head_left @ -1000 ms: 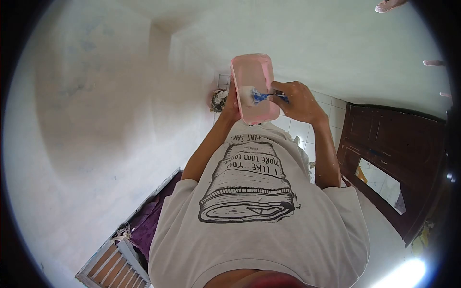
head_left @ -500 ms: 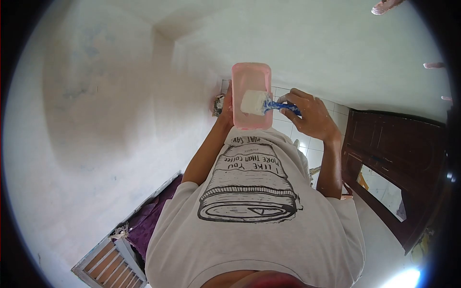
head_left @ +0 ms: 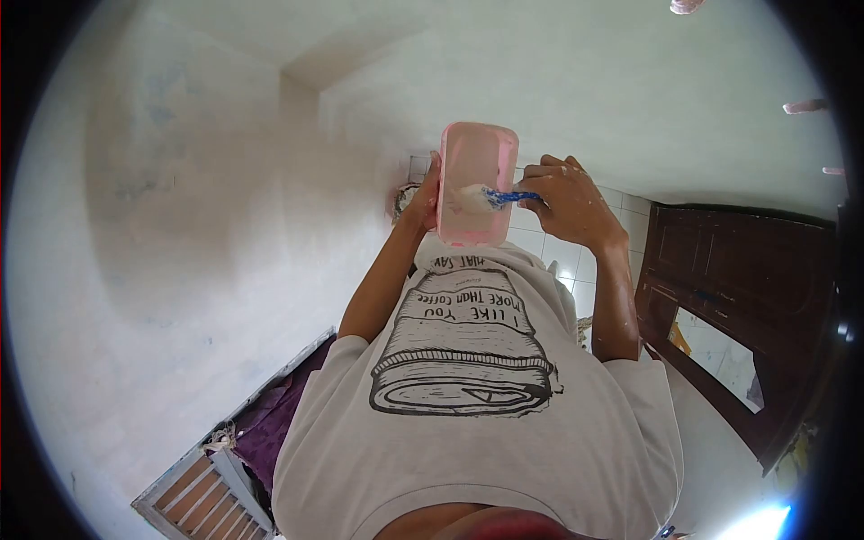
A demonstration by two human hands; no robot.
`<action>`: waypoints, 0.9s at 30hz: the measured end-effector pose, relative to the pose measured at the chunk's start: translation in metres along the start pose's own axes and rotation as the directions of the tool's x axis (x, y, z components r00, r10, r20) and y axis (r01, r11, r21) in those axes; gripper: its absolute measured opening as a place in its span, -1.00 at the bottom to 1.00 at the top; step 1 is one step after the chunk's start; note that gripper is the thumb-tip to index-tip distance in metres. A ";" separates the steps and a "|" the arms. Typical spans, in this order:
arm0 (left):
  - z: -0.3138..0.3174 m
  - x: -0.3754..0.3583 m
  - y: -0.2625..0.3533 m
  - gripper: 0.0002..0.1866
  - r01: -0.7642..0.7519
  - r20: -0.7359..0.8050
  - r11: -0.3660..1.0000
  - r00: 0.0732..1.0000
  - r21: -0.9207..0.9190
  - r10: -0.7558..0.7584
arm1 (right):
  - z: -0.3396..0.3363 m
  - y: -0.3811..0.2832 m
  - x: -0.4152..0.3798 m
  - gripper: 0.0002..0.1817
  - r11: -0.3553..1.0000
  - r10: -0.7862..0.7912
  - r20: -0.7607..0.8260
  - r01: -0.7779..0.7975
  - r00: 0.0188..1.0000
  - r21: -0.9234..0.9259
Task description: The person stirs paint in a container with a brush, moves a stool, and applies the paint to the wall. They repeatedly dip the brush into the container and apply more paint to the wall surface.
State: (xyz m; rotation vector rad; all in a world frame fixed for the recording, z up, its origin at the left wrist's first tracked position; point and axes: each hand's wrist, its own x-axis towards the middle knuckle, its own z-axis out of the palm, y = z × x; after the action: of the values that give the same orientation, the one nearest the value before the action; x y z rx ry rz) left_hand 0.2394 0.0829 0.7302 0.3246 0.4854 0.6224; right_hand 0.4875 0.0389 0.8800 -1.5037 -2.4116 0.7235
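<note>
My left hand (head_left: 422,200) is closed on the left side of a pink plastic tub (head_left: 479,236), holding it up in front of my chest. Pale, whitish paint (head_left: 477,153) coats the inside. In my right hand (head_left: 574,207) is a paintbrush (head_left: 513,196) with a blue handle, gripped from the right. Its whitish bristles dip into the tub, low in the paint, and their tips are hard to tell from it. Specks of paint dot my right hand and forearm.
A pale wall with patchy paint (head_left: 189,189) runs along the left, meeting another wall (head_left: 558,81) ahead. A dark wooden cabinet (head_left: 720,252) with a mirror stands at right. White floor tiles (head_left: 585,267), purple cloth (head_left: 279,405) and a slatted wooden frame (head_left: 202,499) lie below.
The brush has gone from lying flat above the tub to dipping down into the paint. My right hand has turned with it, and the tub has shifted slightly right.
</note>
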 end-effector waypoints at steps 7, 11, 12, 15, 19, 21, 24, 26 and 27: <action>0.003 0.014 -0.015 -0.13 -0.034 -0.051 0.978 0.998 0.205 0.046 | 0.006 0.005 0.000 -0.79 0.992 -0.002 0.029 -0.002 1.000 0.124; 0.036 0.005 -0.024 -0.11 -0.159 -0.095 0.960 0.978 0.231 0.185 | 0.018 0.015 -0.004 -0.80 0.959 -0.082 -0.080 0.101 0.993 0.266; 0.038 0.005 -0.026 -0.09 -0.185 -0.095 0.956 0.973 0.228 0.211 | 0.017 0.014 -0.005 -0.80 0.955 -0.073 -0.087 0.095 0.993 0.280; 0.057 0.001 -0.028 -0.06 -0.209 -0.150 0.951 0.958 0.229 0.246 | 0.014 0.011 -0.006 -0.82 0.953 -0.060 -0.085 0.082 0.995 0.293; 0.062 0.000 -0.034 -0.03 -0.232 -0.190 0.944 0.941 0.235 0.278 | 0.017 0.016 -0.006 -0.88 0.941 -0.119 -0.124 0.152 0.985 0.303; 0.061 0.001 -0.037 -0.05 -0.266 -0.177 0.944 0.937 0.196 0.301 | 0.018 0.018 -0.006 -0.88 0.933 -0.129 -0.118 0.161 0.985 0.323; 0.051 0.005 -0.039 -0.02 -0.312 -0.120 0.934 0.934 0.175 0.335 | 0.019 0.018 -0.007 -0.88 0.921 -0.134 -0.108 0.164 0.985 0.353; 0.048 0.004 -0.041 0.04 -0.337 -0.070 0.921 0.932 0.195 0.356 | 0.022 0.018 -0.008 -0.88 0.918 -0.133 -0.106 0.163 0.985 0.361; 0.050 0.004 -0.041 0.04 -0.348 -0.086 0.917 0.925 0.195 0.369 | 0.024 0.019 -0.008 -0.87 0.904 -0.125 -0.134 0.169 0.983 0.392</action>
State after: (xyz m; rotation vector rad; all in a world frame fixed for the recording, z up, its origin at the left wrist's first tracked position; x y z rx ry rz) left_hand 0.2880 0.0469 0.7529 0.5548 0.6061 0.9645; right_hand 0.4957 0.0310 0.8505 -1.1509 -2.1027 1.0042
